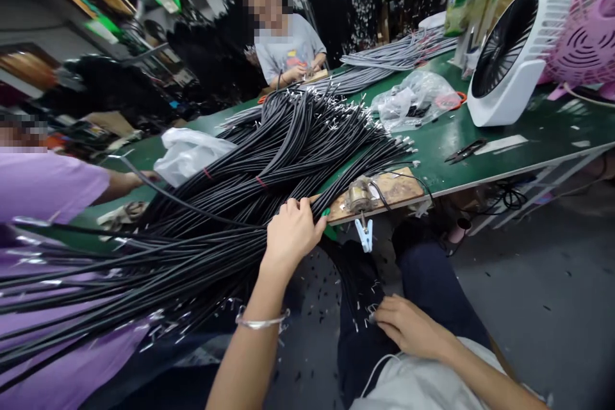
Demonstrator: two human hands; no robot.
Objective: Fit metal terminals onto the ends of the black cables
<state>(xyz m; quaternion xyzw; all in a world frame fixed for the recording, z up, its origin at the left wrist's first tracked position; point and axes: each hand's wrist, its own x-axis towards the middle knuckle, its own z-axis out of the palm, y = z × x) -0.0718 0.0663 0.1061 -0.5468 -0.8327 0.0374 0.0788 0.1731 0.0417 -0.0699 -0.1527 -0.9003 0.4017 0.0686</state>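
Observation:
My left hand (291,230) is closed over a bundle of black cables (206,250) at the table's front edge, its fingers curled down on them. The cables fan out to the left, their stripped ends hanging past the edge. Low over my lap, my right hand (408,327) has its fingers pressed together at the pale tips of several hanging black cables (348,275). The fingers partly hide what they pinch. Just right of my left hand is a wooden board (398,184) bearing a small motor-like device (359,195), with a light-blue clip (364,235) below it.
A large pile of black cables (288,141) covers the green table (446,170). Snips (466,150), a plastic bag (416,99), a white fan (509,57) and a pink fan (583,32) stand or lie right. Co-workers sit opposite and at left, near a white bag (192,154).

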